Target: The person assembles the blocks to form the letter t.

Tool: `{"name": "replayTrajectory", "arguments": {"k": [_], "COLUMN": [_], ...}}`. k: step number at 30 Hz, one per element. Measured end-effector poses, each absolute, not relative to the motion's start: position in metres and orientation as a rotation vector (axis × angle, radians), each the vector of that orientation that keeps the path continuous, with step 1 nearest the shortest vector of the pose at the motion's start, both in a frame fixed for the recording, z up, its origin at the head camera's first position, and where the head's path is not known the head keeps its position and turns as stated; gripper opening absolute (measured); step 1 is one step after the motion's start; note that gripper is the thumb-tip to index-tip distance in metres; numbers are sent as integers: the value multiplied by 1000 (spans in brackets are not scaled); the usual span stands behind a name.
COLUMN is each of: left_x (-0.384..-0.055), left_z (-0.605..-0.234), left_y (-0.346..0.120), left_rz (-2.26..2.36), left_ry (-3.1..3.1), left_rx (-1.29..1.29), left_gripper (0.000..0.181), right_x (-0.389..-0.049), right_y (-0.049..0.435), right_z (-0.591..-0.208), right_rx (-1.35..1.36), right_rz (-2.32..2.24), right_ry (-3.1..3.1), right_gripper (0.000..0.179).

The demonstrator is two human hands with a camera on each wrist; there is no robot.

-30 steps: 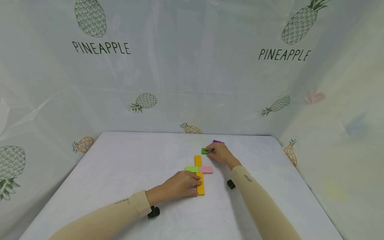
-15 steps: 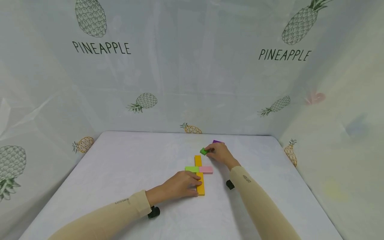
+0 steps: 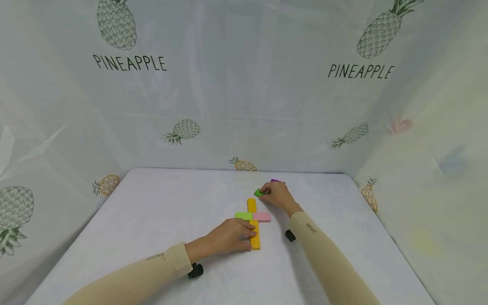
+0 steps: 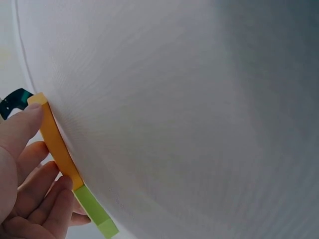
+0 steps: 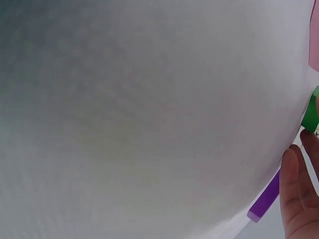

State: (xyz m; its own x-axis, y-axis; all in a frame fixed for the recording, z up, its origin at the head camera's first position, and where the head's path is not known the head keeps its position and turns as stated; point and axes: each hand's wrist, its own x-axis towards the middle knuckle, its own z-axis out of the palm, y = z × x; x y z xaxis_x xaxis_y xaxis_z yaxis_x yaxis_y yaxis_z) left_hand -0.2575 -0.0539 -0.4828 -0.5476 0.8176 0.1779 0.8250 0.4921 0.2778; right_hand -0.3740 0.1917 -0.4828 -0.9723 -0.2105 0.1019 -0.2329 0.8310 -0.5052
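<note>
My left hand [image 3: 226,235] holds the near orange-yellow block [image 3: 255,242]. In the left wrist view its thumb presses the end of that yellow block [image 4: 60,149], and curled fingers touch its side. A lime block [image 3: 244,216] and a pink block [image 3: 262,217] lie end to end across the yellow block's far end. Beyond them lies a second yellow block [image 3: 251,205], forming a cross-like layout. Above and right of it, my right hand [image 3: 279,195] pinches a small green block [image 3: 258,193], set diagonally. The right wrist view shows this green block [image 5: 311,117] only partly.
A purple block [image 3: 277,181] lies behind my right hand, partly hidden; the right wrist view shows more of the purple block [image 5: 266,199]. The white table [image 3: 171,199] ends at a pineapple-print curtain [image 3: 244,84]. Dark wrist-camera pieces sit under both cuffs.
The green block has turned from square to diagonal and shifted slightly left in my right hand. The right forearm has moved a little left. My left hand and the laid blocks stay put.
</note>
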Motion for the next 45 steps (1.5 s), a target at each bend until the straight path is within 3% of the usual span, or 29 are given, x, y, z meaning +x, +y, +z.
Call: {"name": "replayTrajectory", "arguments": {"k": [22, 45], "left_x": [-256, -255], "left_z": [-484, -482], "left_y": [-54, -53], "left_rz": [-514, -485], "left_ry": [-2717, -2723], "left_rx": [-1475, -1463], "left_gripper": [45, 46], "right_x": [-370, -314], "right_y": [191, 223], "right_z": [-485, -455], "right_rx": [360, 472], "right_rz": [836, 842], "right_ry": [-2929, -2801], "right_gripper": [19, 21]}}
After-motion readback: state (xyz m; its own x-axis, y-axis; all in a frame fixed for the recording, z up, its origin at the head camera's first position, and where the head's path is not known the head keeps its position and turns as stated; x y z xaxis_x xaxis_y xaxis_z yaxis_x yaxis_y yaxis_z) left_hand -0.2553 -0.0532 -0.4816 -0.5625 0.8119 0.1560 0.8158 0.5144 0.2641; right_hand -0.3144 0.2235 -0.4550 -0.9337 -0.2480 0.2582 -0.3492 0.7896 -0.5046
